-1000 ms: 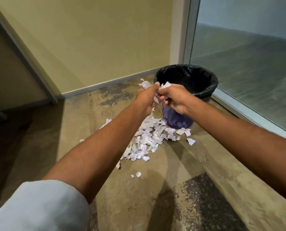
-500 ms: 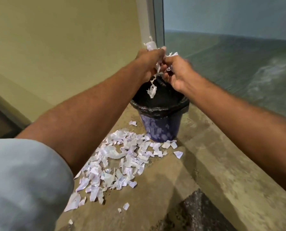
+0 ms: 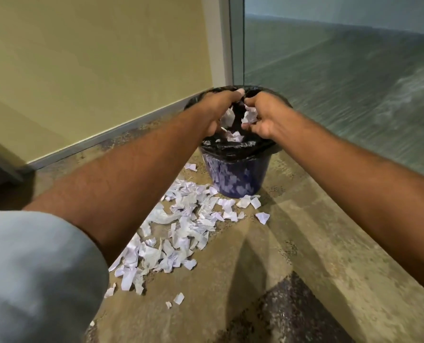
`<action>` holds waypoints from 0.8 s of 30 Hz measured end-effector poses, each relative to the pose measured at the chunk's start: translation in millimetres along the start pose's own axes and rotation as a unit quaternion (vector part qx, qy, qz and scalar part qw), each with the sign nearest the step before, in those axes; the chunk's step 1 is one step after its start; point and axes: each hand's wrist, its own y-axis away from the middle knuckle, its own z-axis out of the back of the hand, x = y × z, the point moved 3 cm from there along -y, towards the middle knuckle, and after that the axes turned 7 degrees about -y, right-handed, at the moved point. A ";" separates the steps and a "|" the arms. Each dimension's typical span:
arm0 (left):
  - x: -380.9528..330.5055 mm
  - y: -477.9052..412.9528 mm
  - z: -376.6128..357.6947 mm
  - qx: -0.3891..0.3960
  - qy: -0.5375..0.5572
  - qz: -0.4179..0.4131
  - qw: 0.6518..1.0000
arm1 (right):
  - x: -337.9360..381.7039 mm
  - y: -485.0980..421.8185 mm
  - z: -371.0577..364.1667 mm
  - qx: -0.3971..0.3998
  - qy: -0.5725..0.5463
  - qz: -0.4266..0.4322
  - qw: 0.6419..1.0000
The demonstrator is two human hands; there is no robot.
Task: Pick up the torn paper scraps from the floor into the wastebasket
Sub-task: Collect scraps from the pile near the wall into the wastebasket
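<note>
The left hand [image 3: 217, 111] and right hand [image 3: 264, 116], now lowered over the black-lined wastebasket [image 3: 235, 174], hold paper scraps [image 3: 250, 116] in curled fingers as one drops in; most of the pile [image 3: 181, 226] lies on the floor [image 3: 230, 280] beside it

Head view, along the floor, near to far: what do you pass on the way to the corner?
stray scraps → main scrap pile → wastebasket → corner post. The left hand and right hand, gripping held scraps, overlap the wastebasket: left unordered.
</note>
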 end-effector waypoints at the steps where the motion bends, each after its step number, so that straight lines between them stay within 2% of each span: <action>1: 1.6 0.8 2.3 -0.008 -0.020 -0.003 1.000 | -1.8 0.1 -1.2 -0.003 -0.002 -0.002 1.000; 5: 9.4 -3.0 9.4 -0.046 -0.047 -0.009 0.998 | -9.6 -2.6 -5.3 -0.014 -0.022 -0.003 1.000; 12: 32.4 20.3 29.0 -0.111 0.006 -0.070 0.991 | -2.2 22.3 -8.2 -0.058 0.004 0.066 0.996; 15: 45.6 48.7 44.1 -0.125 -0.003 -0.104 0.987 | -2.2 32.8 -11.1 -0.075 0.003 0.101 0.992; 20: 91.4 100.9 74.0 -0.085 -0.051 -0.108 0.989 | -16.9 62.4 -23.6 -0.021 0.028 0.142 0.989; 24: 148.9 132.4 94.4 -0.080 -0.073 -0.042 0.993 | -41.5 100.2 -42.6 0.066 0.077 0.161 0.982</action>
